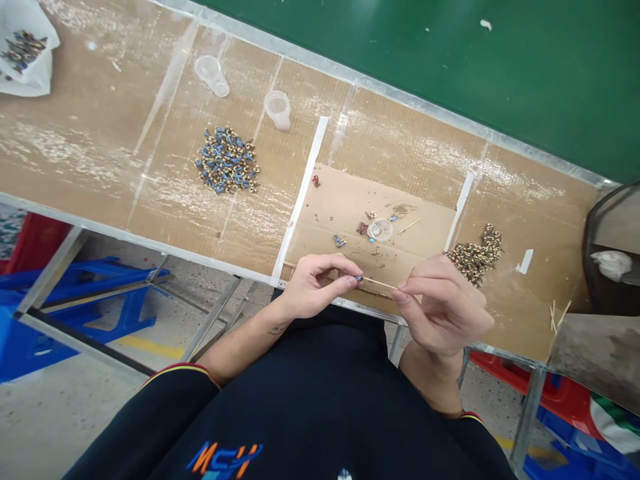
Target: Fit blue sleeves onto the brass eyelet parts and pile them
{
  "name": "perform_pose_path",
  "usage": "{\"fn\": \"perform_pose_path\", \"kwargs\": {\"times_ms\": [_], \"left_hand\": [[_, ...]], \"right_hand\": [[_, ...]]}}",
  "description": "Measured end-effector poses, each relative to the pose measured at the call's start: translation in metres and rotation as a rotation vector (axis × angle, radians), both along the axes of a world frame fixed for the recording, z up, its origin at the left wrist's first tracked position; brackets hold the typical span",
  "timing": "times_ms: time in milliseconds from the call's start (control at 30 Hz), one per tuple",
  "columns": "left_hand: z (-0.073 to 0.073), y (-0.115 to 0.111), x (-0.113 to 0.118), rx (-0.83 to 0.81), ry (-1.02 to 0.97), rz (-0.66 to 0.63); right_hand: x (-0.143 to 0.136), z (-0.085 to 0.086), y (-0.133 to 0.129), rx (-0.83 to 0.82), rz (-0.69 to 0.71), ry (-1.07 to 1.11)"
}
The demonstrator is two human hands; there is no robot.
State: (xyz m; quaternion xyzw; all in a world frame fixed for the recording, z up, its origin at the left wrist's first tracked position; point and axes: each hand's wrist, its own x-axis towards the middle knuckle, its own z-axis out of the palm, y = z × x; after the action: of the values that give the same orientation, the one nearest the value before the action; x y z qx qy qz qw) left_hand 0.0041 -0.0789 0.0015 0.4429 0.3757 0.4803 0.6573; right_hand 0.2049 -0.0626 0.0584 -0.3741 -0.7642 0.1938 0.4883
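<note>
My left hand (325, 285) pinches a tiny blue-and-dark piece (359, 279) between thumb and forefinger, above the table's near edge. In my right hand (440, 303) is a thin wooden stick (380, 284), its far tip touching or nearly touching the piece. Beyond the hands, a small clear cup (381, 229) rests on a stained cardboard sheet (330, 220). Around the cup are a few loose small pieces, among them a blue one (339, 241) and a reddish-brown one (363, 228). Another stick (409, 226) lies right of the cup.
A heap of small blue-and-brown pieces (227, 160) lies left; a brown-and-yellow heap (475, 257) lies right. Two clear plastic cups (277, 109) stand at the back left. More sticks (557, 317) lie at the right corner. A white bag (37, 70) holds pieces far left.
</note>
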Motion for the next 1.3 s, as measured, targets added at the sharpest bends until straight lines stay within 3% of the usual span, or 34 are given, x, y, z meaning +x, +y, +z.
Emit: {"fn": "perform_pose_path", "kwargs": {"times_ms": [300,433,600,767,867,933,1033,1100,1200,1300], "left_hand": [[-0.001,-0.001,0.001,-0.005,-0.003,0.019],[-0.004,-0.001,0.002,-0.005,-0.045,0.055],[-0.007,0.001,-0.002,-0.015,-0.056,0.118],[-0.008,0.001,-0.005,0.010,0.020,0.196],[-0.008,0.002,-0.006,0.078,0.073,0.223],[-0.007,0.003,-0.007,0.136,0.095,0.229],[-0.006,0.004,-0.008,0.211,0.098,0.225],[-0.006,0.005,-0.008,0.238,0.094,0.215],[-0.005,0.006,-0.005,0.268,0.088,0.203],[-0.004,0.006,-0.002,0.330,0.081,0.206]], "right_hand": [[0.003,0.001,0.000,-0.004,-0.027,0.025],[0.015,-0.006,0.010,0.039,-0.159,0.023],[0.024,-0.027,0.032,0.003,-0.316,-0.153],[0.022,-0.046,0.042,-0.080,-0.224,-0.290],[0.027,-0.047,0.040,-0.150,-0.199,-0.318],[0.039,-0.043,0.038,-0.129,-0.288,-0.266],[0.071,-0.034,0.032,-0.039,-0.547,-0.202],[0.096,-0.032,0.026,-0.083,-0.682,-0.254],[0.127,-0.040,0.017,-0.296,-0.691,-0.508],[0.141,-0.055,0.011,-0.417,-0.659,-0.687]]}}
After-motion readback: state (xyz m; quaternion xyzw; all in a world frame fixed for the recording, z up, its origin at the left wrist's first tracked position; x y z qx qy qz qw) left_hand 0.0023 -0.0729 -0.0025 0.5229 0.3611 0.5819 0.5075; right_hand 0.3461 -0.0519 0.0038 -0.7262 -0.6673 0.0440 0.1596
